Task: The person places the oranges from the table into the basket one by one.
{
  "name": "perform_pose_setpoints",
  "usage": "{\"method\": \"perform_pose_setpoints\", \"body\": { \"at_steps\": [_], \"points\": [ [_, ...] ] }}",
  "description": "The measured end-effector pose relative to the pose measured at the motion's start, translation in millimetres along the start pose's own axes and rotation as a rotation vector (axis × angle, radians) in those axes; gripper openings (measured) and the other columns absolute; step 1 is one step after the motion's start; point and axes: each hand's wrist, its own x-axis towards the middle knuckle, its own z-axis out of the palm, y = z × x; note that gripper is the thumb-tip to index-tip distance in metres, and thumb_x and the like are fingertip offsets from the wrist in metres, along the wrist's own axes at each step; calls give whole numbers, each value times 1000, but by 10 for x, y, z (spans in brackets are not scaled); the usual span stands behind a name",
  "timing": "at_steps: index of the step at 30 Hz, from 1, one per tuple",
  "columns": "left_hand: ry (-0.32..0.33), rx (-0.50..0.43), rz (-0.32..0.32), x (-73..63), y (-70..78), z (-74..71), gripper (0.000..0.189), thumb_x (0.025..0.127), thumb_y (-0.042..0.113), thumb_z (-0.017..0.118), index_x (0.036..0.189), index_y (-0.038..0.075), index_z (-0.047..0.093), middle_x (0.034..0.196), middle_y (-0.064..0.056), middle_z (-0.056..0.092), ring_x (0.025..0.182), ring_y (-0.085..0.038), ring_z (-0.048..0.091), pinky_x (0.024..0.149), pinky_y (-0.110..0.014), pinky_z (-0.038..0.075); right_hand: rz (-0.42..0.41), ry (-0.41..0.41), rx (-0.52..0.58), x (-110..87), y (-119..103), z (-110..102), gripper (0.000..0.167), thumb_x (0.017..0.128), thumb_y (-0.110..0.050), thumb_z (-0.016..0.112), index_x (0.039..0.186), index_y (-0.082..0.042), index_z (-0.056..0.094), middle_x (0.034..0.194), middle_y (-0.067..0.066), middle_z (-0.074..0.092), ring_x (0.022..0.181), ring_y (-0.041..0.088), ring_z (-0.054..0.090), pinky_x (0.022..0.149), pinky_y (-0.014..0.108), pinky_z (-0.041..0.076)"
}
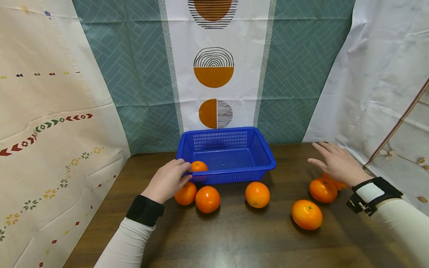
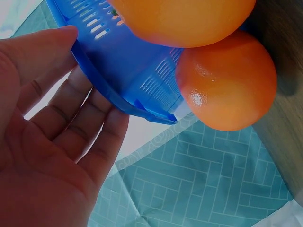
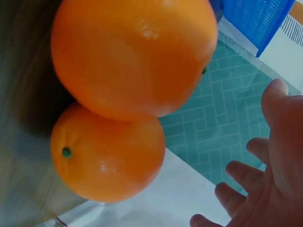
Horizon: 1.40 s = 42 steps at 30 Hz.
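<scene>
A blue plastic basket (image 1: 221, 176) stands at the back of the table, with one orange (image 1: 199, 166) inside its near left corner. My left hand (image 1: 171, 178) grips the near left rim of the basket, thumb on the outer side and fingers over the edge, as the left wrist view also shows. Two oranges, one partly hidden (image 1: 185, 194) and one in full view (image 1: 207, 199), lie just below that hand. At the right, my right hand (image 1: 343, 163) is held with spread fingers above an orange (image 1: 323, 190); another orange (image 1: 338, 184) is partly covered by it. It holds nothing.
An orange (image 1: 257, 194) sits in front of the basket's right part, and another orange (image 1: 307, 214) lies nearer me on the right. The brown wooden table (image 1: 234, 242) is bounded by a hanging patterned cloth (image 1: 144, 74) behind and cloths at both sides.
</scene>
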Motion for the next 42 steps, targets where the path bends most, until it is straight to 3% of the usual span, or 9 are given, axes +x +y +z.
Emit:
{"method": "perform_pose_setpoints", "body": {
  "at_steps": [15,42],
  "points": [
    [14,5,13,7,8,1,19,95,10,89,97,14,70,85,2,56,80,-20,54,73,-36,51,74,-116,32,-128,154,36,78,114,-45,62,159,15,41,155,48,43,140,69,43,115,76,35],
    [18,12,19,4,8,9,20,95,11,89,97,13,70,84,2,55,79,-19,53,72,-35,50,156,-179,35,-284,339,94,85,110,-51,65,158,16,41,150,50,43,133,69,48,106,79,42]
  ]
}}
